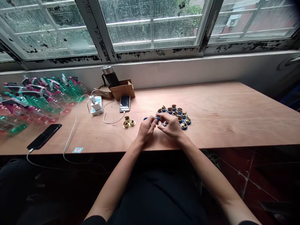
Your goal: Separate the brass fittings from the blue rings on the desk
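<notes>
My left hand [146, 128] and my right hand [172, 125] meet above the table's front half, both with fingers closed. Pinched between their fingertips is a small round gold piece with a blue rim [157, 118], partly covered by the fingers. Just beyond my right hand lies a cluster of similar blue-rimmed gold pieces [179, 111], some hidden behind that hand. A bit of blue [145, 118] peeks out behind my left hand. To the left of it, three plain gold round pieces [126, 124] sit close together.
Many pink and green plastic bottles [44, 97] crowd the table's left end. A black phone [44, 136], a charging phone [125, 103], a power strip [96, 106] and white cables [72, 131] lie nearer. A thermos [110, 76] leans in a cardboard box [123, 90] by the window.
</notes>
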The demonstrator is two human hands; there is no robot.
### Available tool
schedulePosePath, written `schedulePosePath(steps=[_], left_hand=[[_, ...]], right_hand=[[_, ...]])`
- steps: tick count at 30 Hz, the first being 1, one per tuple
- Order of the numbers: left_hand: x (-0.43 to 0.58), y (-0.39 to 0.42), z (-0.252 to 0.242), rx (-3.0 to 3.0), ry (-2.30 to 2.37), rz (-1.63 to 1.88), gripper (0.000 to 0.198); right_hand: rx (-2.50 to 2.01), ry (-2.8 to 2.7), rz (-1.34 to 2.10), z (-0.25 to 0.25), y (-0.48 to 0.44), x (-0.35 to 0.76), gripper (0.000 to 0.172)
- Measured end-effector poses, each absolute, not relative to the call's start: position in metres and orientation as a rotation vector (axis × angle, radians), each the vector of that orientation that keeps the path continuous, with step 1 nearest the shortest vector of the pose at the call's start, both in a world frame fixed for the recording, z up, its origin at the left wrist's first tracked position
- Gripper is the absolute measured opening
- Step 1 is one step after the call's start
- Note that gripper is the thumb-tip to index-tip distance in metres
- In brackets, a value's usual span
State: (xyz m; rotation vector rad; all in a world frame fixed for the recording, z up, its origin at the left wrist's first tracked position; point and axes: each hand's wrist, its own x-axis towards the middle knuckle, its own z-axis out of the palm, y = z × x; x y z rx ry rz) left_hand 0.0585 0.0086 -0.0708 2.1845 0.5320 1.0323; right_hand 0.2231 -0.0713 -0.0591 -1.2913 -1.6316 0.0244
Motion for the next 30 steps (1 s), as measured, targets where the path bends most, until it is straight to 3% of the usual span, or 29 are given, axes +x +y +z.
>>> schedulePosePath(steps=[13, 23, 30], left_hand=[[0.0602, 0.0128, -0.0756, 1.991, 0.557, 1.068, 0.027], [0.0617, 0.0131, -0.0755, 2.017, 0.559, 1.056, 0.04], [0.0612, 0.0127, -0.0767, 2.011, 0.538, 1.04, 0.035]], right_hand=[[-1.228, -1.701, -0.077, -0.0584, -0.0712, 0.2188, 0.045], [-1.24, -1.667, -0.06, -0.058, -0.0723, 0.2204, 0.042], [-1.265, -1.674, -0.085, -0.0543, -0.0754, 0.2169, 0.043]])
